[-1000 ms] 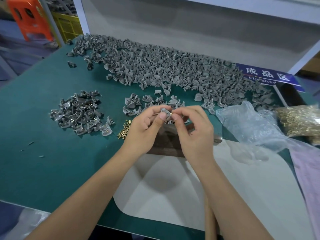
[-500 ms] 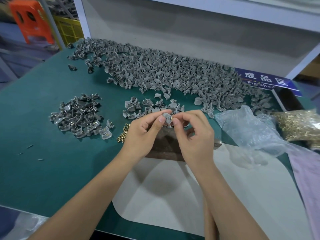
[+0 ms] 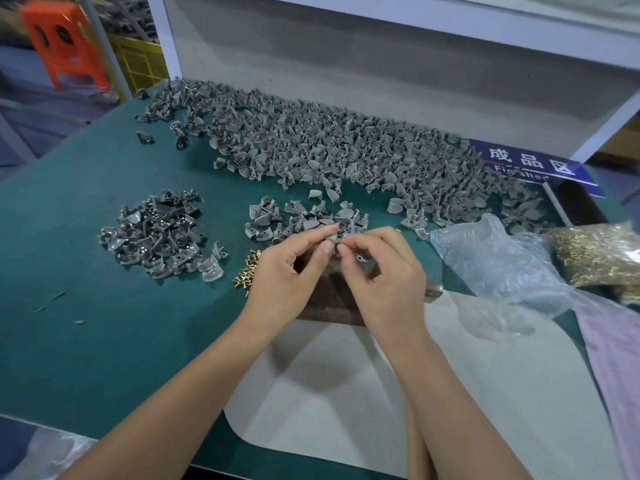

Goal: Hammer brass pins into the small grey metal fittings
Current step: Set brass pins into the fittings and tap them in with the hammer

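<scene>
Above the dark block [image 3: 332, 299] at the middle of the green table [image 3: 86, 341], the left hand [image 3: 284, 275] and the right hand [image 3: 384, 282] met fingertip to fingertip, both pinching one small grey fitting [image 3: 333, 241] between thumb and forefinger. The fitting was a dull grey, curved, shell-like piece, mostly hidden by the fingertips; whether a pin sat in it could not be told. Loose brass pins [image 3: 246, 275] lay on the table just left of the left hand. A small cluster of fittings [image 3: 294, 220] lay just beyond the hands, a separate pile [image 3: 159, 233] with brass showing in some pieces lay well to the left, and a long heap [image 3: 329, 150] ran along the back. To the right, a clear plastic bag [image 3: 502, 268] lay crumpled, and beside it another bag [image 3: 599, 254] held a mass of brass pins.
</scene>
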### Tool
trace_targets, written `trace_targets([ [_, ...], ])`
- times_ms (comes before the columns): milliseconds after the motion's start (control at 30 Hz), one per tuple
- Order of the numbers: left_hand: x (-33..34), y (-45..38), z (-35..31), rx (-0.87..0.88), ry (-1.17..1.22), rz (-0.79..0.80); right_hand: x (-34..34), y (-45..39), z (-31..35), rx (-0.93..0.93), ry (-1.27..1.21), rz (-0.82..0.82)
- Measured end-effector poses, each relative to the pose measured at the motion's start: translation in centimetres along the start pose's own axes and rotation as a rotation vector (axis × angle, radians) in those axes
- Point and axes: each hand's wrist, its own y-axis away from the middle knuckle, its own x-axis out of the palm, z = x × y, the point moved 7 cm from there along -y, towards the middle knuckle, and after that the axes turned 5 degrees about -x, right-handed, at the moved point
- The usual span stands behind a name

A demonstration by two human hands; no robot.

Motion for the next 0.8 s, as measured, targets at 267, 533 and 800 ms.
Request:
trace_targets([
  [267, -0.4, 0.4, -0.7, 0.072, -0.111, -0.063, 0.4, 0.1, -0.5, 0.051, 0.023, 0.048],
  [533, -0.7, 0.6, -1.4, 0.17, -0.209, -0.106, 0.5, 0.1, -0.4, 0.078, 0.07, 0.052],
  [800, -0.7, 0.7, -1.2, 0.237, -0.249, -0.102, 0.5, 0.2, -0.1, 0.115, 0.074, 0.07],
])
